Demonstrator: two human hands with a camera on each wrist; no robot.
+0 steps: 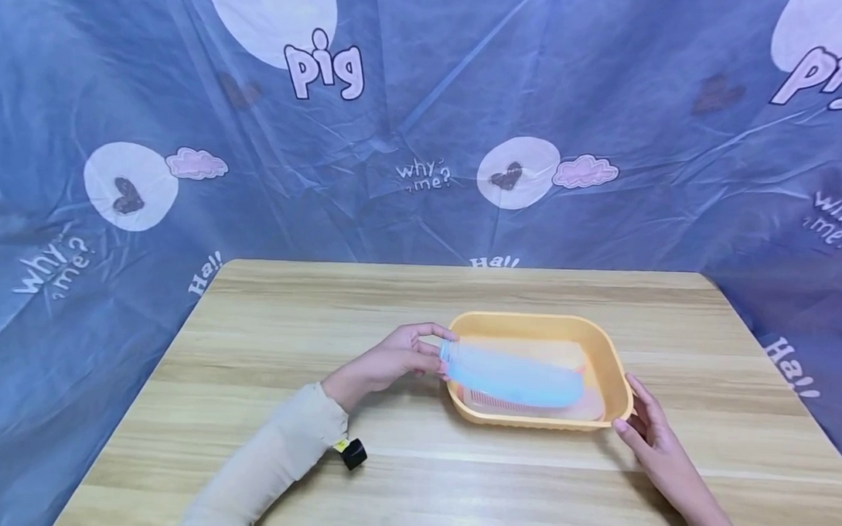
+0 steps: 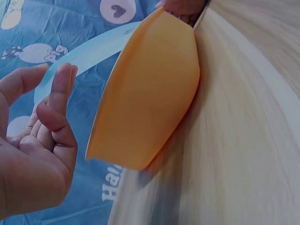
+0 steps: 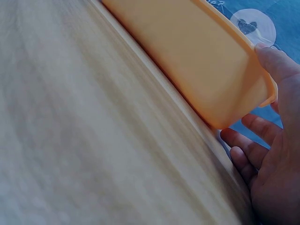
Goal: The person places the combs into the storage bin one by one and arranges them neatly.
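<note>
A yellow plastic basin (image 1: 537, 423) sits on the table with its long side toward me. My left hand (image 1: 411, 354) pinches one narrow end of a long, light-blue translucent piece (image 1: 521, 377) between thumb and fingers. This blue piece slants over the basin's opening, its far end blurred; in the left wrist view it looks like a thin, curved strip (image 2: 96, 54). Below it in the basin lies a pale pink item with a row of fine red lines (image 1: 500, 401), partly covered. My right hand (image 1: 655, 437) holds the basin's right end, thumb on the rim and fingers bent beneath it.
The wood-grain table (image 1: 308, 305) has rounded far corners. Behind it and along both sides hangs a blue printed cloth (image 1: 413, 77). A small black block with a yellow tab (image 1: 353, 453) shows at the left sleeve (image 1: 275, 451).
</note>
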